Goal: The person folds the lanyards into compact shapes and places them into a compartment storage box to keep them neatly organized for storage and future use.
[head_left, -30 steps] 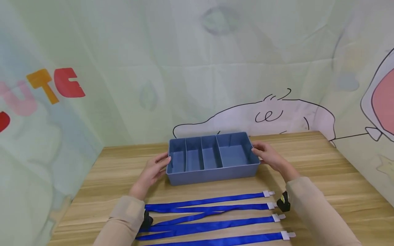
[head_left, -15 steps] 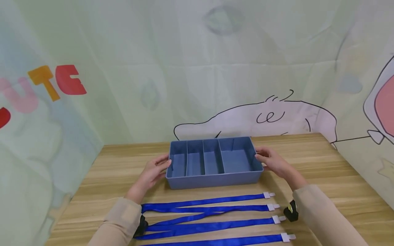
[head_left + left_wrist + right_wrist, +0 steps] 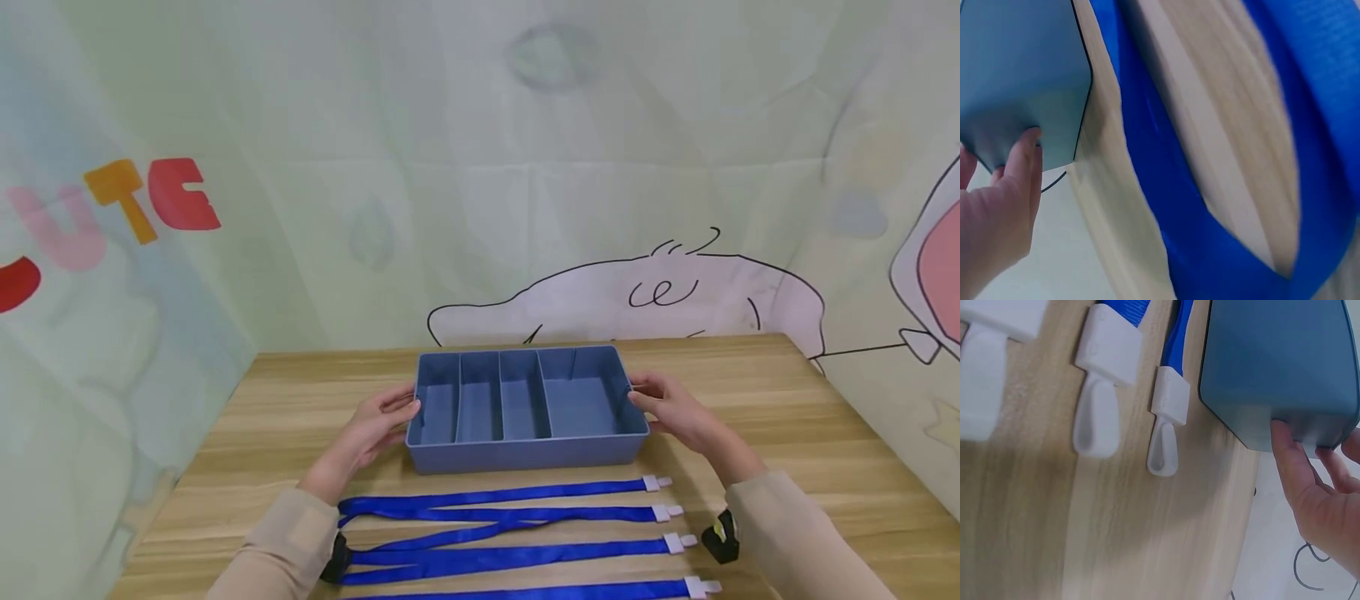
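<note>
A blue-grey divided storage box point(image 3: 525, 454) lies near the back of the wooden table, its several compartments holding nothing. My left hand point(image 3: 378, 425) holds its left end, thumb at the rim and fingers against the outer wall. At the opposite end my right hand point(image 3: 678, 412) grips in the same way. Both wrist views show fingertips pressed on the box's end walls, at the left point(image 3: 1022, 156) and the right point(image 3: 1282, 434). In front of the box, several blue lanyards point(image 3: 480, 554) with white plastic clips point(image 3: 679, 543) lie side by side.
The wooden table point(image 3: 285, 417) meets a printed curtain point(image 3: 337, 208) along its back and sides. Black wrist-worn devices point(image 3: 722, 537) hang at both cuffs, close to the lanyards' ends. A dark cable point(image 3: 1310, 581) shows beyond the table edge in the right wrist view.
Both hands have drawn the storage box a little toward me, away from the curtain and closer to the lanyards. The lanyards keep their arrangement.
</note>
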The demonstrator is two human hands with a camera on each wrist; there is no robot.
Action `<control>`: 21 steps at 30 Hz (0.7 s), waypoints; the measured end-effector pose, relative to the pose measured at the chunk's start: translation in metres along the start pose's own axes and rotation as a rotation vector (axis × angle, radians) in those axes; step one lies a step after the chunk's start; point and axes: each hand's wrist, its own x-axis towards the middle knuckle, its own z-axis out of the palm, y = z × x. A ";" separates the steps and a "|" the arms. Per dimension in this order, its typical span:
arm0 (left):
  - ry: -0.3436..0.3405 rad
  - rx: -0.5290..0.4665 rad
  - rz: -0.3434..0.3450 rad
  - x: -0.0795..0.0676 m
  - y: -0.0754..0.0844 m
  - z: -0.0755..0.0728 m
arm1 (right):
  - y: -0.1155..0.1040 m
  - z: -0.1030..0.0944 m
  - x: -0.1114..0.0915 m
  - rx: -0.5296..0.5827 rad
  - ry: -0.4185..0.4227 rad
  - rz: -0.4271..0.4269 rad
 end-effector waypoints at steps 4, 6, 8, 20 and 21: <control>-0.007 0.006 0.005 0.001 0.001 0.002 | 0.000 -0.002 -0.002 0.006 0.009 -0.011; -0.003 0.009 0.006 0.000 0.001 0.003 | 0.000 -0.003 -0.002 0.015 0.008 -0.012; 0.003 0.008 0.004 -0.001 0.002 0.003 | 0.000 -0.004 -0.002 0.030 -0.003 -0.015; -0.158 0.572 0.175 -0.033 0.007 -0.035 | 0.022 -0.015 -0.027 -0.135 0.016 -0.019; -0.191 0.626 0.192 -0.038 0.007 -0.042 | 0.026 -0.014 -0.030 -0.171 0.019 -0.022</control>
